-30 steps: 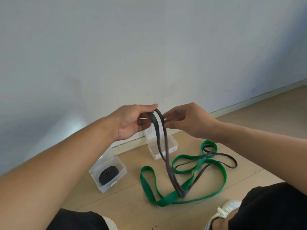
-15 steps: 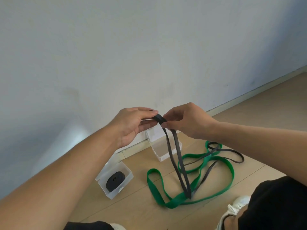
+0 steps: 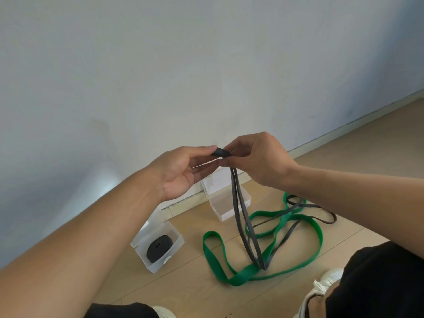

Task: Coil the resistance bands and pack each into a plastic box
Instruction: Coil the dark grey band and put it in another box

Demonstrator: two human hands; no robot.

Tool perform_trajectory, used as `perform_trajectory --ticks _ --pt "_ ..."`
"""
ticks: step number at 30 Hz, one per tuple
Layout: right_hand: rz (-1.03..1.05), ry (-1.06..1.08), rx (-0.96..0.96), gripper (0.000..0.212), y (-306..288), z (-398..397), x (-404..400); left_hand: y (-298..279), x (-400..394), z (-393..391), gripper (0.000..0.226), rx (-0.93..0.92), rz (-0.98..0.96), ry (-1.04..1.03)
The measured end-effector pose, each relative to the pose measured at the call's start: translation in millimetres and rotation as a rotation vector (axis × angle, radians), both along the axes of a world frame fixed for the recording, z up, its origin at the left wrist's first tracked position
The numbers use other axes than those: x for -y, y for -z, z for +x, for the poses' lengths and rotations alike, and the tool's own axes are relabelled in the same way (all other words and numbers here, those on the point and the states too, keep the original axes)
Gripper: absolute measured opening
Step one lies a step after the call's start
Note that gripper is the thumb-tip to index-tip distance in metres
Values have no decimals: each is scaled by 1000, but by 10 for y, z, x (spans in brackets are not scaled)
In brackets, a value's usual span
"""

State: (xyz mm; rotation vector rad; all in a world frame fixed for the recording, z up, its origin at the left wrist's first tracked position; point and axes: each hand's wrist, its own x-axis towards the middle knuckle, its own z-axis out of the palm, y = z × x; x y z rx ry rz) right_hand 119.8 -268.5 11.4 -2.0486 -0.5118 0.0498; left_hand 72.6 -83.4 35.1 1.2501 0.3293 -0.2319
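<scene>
Grey-white wall (image 3: 160, 65): it fills the whole top half of the picture and runs down to the floor.
Wood floor (image 3: 367, 161): light brown boards across the bottom and the right side.
Left hand (image 3: 181, 173): in the middle of the picture, palm turned up a bit. Its finger and thumb pinch the folded end of the black band.
Right hand (image 3: 259, 157): just right of the middle, touching the left hand at the fingertips. Its fingers are closed on the same end of the black band.
Green band (image 3: 213, 260): a wide, flat loop lying loose on the floor at the lower right. It bends and crosses itself.
Black band (image 3: 241, 216): thin and dark. Its top end sits between the 2 hands. 2 strands hang down to the floor and land on the green band. The rest lies on the floor at the right, mixed in with the green band.
Left box (image 3: 176, 246): clear plastic, open, at the lower middle near the wall.
Rolled black band (image 3: 159, 248): a tight dark coil lying inside the left box.
Right box (image 3: 220, 207): clear plastic, open, under the hands by the wall. The hanging strands pass in front of it.
White shoe (image 3: 325, 285): at the bottom right corner, next to black clothes.
</scene>
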Motion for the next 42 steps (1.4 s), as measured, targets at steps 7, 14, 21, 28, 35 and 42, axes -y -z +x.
perform_trajectory --ticks 7,14,21,28,35,42 --pt "161 -36 -19 11 -11 -52 42 15 -61 -23 33 -80 -5 6" --pt "148 -22 85 10 -2 -72 42 23 -20 11 37 19 83 -11" --pt "69 -54 115 12 -11 -104 33 18 103 -38 50 34 212 35" --pt "3 -82 200 15 -10 -132 -19 23 34 -29 20 7 279 66" --pt "-45 -95 213 13 4 -96 -62 34 -22 -29 17 -53 265 105" --pt "-20 -109 303 12 -10 -116 -65 52 -97 -48 33 -85 136 172"
